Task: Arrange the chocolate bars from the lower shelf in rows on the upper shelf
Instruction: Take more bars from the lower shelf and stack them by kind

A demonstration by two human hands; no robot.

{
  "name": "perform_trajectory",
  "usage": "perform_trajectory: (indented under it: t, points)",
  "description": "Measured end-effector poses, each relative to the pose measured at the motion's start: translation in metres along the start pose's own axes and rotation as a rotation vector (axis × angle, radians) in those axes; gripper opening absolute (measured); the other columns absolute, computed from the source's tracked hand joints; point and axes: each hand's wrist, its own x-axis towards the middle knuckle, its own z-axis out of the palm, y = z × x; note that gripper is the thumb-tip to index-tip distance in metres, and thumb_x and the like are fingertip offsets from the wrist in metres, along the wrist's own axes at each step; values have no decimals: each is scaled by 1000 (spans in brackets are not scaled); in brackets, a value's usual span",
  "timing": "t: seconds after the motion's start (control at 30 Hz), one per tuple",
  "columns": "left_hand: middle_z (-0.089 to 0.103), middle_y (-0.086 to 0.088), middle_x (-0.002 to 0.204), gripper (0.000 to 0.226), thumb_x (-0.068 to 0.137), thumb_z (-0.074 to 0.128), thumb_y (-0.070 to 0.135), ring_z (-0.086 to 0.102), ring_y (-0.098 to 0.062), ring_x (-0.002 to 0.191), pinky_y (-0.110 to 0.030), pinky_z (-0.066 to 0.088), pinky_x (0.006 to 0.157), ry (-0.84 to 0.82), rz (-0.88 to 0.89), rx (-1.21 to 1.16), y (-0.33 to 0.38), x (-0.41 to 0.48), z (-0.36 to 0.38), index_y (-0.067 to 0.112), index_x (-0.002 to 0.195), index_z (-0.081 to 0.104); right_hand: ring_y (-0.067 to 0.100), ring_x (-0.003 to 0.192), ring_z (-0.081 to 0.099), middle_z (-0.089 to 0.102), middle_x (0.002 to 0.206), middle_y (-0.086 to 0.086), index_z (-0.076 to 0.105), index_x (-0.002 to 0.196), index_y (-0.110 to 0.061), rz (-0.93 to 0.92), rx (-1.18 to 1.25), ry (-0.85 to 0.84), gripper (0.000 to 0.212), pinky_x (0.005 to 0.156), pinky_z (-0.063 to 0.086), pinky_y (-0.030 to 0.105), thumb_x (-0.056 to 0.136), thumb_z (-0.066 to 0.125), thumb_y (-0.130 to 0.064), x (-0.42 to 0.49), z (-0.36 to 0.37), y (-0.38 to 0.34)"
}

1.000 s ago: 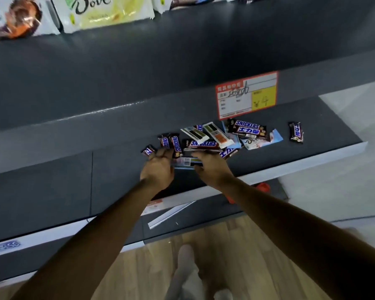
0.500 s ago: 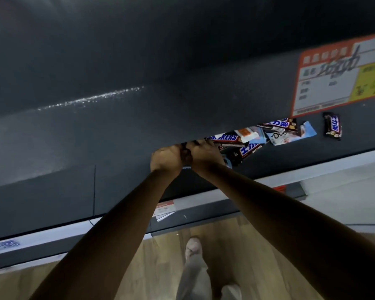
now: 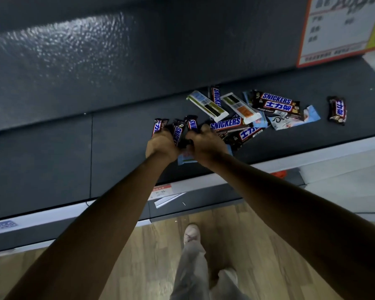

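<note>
Wooden floor (image 3: 139,256) lies nearest. At the lower shelf (image 3: 52,159) the left hand (image 3: 161,144) and right hand (image 3: 206,146) curl their fingers round small chocolate bars (image 3: 178,133). Behind, more bars (image 3: 225,124) lie heaped, one stray bar (image 3: 337,110) apart, near a price tag (image 3: 338,29).

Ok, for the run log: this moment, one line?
left hand, right hand: grip mini Snickers bars | pile: on lower shelf | step: gathering

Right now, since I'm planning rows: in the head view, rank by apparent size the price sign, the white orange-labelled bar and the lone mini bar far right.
1. price sign, cropped, nearer camera.
2. white orange-labelled bar.
3. lone mini bar.
</note>
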Motion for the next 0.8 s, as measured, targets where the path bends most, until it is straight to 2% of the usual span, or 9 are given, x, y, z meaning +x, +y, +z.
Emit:
perform_trajectory:
  t: [0.13, 0.2, 0.3, 0.4, 0.5, 0.63, 0.8]
  points:
    - [60, -13, 121, 53, 81, 63, 46, 56, -31, 110, -35, 46, 88, 59, 4, -22, -5, -4, 7, 18, 125, 52, 39, 104, 51, 46, 117, 20, 54, 115, -14, 45, -84, 193, 29, 79, 49, 45, 91, 54, -31, -9, 13, -5]
    - [61, -12, 117, 48, 84, 61, 46, 58, -32, 107, -34, 47, 85, 125, 2, -1, -4, -7, 9, 17, 121, 55, 42, 97, 55, 51, 110, 22, 53, 115, -12, 98, -95, 266, 36, 76, 49, 47, 85, 64, -30, -7, 18, -8]
    - [63, -13, 115, 42, 84, 62, 40, 59, -32, 105, -34, 48, 82, 191, -38, 0, -3, -8, 9, 15, 118, 59, 35, 110, 51, 51, 120, 19, 39, 124, -8, 228, -54, 207, 56, 86, 45, 44, 82, 67, -32, 0, 17, -12]
    - [63, -13, 114, 39, 84, 62, 39, 60, -33, 104, -34, 48, 81, 208, -56, -25, -4, -9, 8, 15, 115, 61, 31, 114, 47, 49, 124, 18, 45, 122, -5, 238, -130, 167, 41, 89, 43, 39, 91, 55, -30, 8, 15, -12]
    - [64, -13, 111, 36, 84, 62, 39, 61, -33, 101, -33, 48, 81, 211, -50, -58, -8, -13, 5, 17, 112, 63, 29, 111, 46, 48, 123, 15, 52, 116, -7, 289, 11, 147, 35, 90, 42, 36, 90, 56, -30, 8, 3, -15]
    - [61, -14, 110, 35, 83, 62, 38, 59, -34, 100, -34, 47, 81, 256, 15, -96, -7, -28, -7, 19, 113, 63, 28, 113, 44, 48, 125, 13, 53, 118, -8, 264, 189, 283, 41, 95, 37, 34, 84, 61, -28, -9, -15, -15]
    - [61, -12, 108, 32, 82, 63, 31, 59, -32, 98, -33, 45, 80, 375, 128, -124, 15, -66, -28, 21, 112, 64, 27, 115, 43, 53, 122, 11, 55, 120, -12, 289, 264, 402, 40, 94, 37, 36, 82, 63, -25, -47, -41, -5]
